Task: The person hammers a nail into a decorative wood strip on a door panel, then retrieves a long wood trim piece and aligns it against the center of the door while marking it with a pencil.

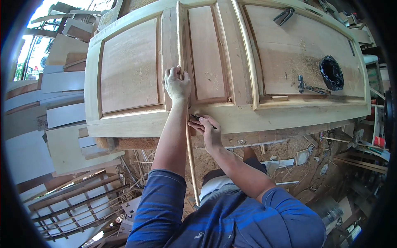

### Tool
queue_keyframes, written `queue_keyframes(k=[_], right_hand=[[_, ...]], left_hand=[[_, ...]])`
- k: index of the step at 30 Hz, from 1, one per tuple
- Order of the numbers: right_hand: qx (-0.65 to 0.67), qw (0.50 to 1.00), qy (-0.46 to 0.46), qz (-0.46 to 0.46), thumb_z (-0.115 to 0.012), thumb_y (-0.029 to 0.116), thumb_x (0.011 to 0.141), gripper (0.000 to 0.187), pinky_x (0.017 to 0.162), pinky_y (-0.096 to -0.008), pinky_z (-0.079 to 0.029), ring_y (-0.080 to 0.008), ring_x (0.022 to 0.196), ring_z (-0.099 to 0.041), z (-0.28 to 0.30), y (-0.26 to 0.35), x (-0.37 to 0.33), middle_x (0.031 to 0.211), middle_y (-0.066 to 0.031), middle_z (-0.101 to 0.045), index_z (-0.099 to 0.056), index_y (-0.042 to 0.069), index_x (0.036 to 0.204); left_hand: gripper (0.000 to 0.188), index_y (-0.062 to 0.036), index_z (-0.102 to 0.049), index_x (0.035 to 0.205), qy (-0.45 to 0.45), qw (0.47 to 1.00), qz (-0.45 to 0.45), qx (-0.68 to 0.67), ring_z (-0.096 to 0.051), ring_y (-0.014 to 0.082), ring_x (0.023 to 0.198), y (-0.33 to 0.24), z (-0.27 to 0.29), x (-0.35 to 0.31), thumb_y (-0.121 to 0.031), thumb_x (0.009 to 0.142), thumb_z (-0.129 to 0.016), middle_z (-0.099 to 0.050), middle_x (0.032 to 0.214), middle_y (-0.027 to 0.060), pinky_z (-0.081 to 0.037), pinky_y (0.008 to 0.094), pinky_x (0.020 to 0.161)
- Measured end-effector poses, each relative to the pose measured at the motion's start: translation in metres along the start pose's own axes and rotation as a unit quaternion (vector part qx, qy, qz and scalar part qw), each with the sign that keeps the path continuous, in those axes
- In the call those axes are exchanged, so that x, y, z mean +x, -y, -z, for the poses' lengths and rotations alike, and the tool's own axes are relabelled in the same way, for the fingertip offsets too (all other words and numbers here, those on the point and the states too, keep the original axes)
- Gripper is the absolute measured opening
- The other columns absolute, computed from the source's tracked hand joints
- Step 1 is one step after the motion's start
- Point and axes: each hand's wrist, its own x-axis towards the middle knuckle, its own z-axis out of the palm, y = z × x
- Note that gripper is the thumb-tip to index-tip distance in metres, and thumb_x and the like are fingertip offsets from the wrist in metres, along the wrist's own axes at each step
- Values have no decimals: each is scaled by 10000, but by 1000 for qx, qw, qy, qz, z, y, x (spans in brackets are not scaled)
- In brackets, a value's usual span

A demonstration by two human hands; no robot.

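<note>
1. A large unfinished wooden door lies flat across a workbench, its raised panels facing up
2. A long thin wooden moulding strip runs along the edge of the middle panel and overhangs the door's near rail toward the person
3. The left hand is closed over the strip, pressing it down onto the door
4. The right hand pinches a pencil, its tip at the strip where it crosses the near rail, just below the left hand
5. On the right-hand panel lie a hammer, a black plastic bag, a small wooden block and a clamp-like tool
6. Planks are stacked at the left; sawdust and offcuts cover the floor
</note>
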Motion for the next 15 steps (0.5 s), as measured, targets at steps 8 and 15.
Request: queue_keyframes(k=[8, 15], right_hand=[[-5, 1000, -1, 3, -513, 161, 1082, 300, 1072, -426, -574, -338, 1122, -740, 1, -4, 0, 1159, -235, -722, -608, -77, 1238], [-4, 1000, -11, -7, -520, 170, 1075, 273, 1081, -440, -572, -347, 1125, -744, 1, -1, -2, 1166, -232, -730, -618, -55, 1194]], left_hand=[[245, -117, -719, 1104, 1, 1000, 6, 0, -644, 271, 1126, 3, -1, -1, -214, 881, -751, -676, 1113, 69, -397, 459, 1051], [239, -128, -724, 1091, -4, 1000, -2, -3, -646, 280, 1119, 3, -4, 4, -209, 870, -765, -679, 1101, 69, -406, 445, 1044]])
